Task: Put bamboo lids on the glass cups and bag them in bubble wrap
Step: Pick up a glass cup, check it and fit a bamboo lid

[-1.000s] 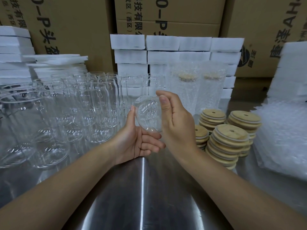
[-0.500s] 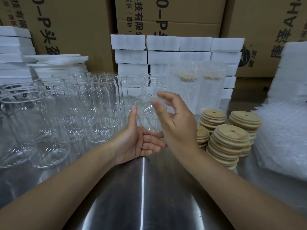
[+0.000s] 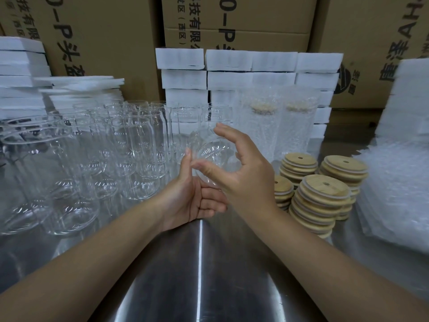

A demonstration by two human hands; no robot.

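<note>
My left hand (image 3: pixel 192 198) holds a clear glass cup (image 3: pixel 217 154) on its side above the steel table (image 3: pixel 199 275), thumb up along its left side and fingers curled beneath it. The cup's base faces me. My right hand (image 3: pixel 246 175) arches over the cup's right side with fingers lifted and spread; its blurred thumb crosses in front of the base. Stacks of bamboo lids (image 3: pixel 322 191) stand just right of my right hand. Two lidded cups in bubble wrap (image 3: pixel 262 126) stand upright behind the hands.
Several empty glass cups (image 3: pixel 130 147) crowd the table's left half. A pile of bubble-wrap bags (image 3: pixel 394 194) lies at the right edge. White foam blocks (image 3: pixel 227 63) and cardboard boxes (image 3: pixel 236 19) wall off the back.
My right hand has let go of the cup's side: its fingers have opened and lifted, and its thumb has swung across the base. The left hand keeps the cup in about the same place.
</note>
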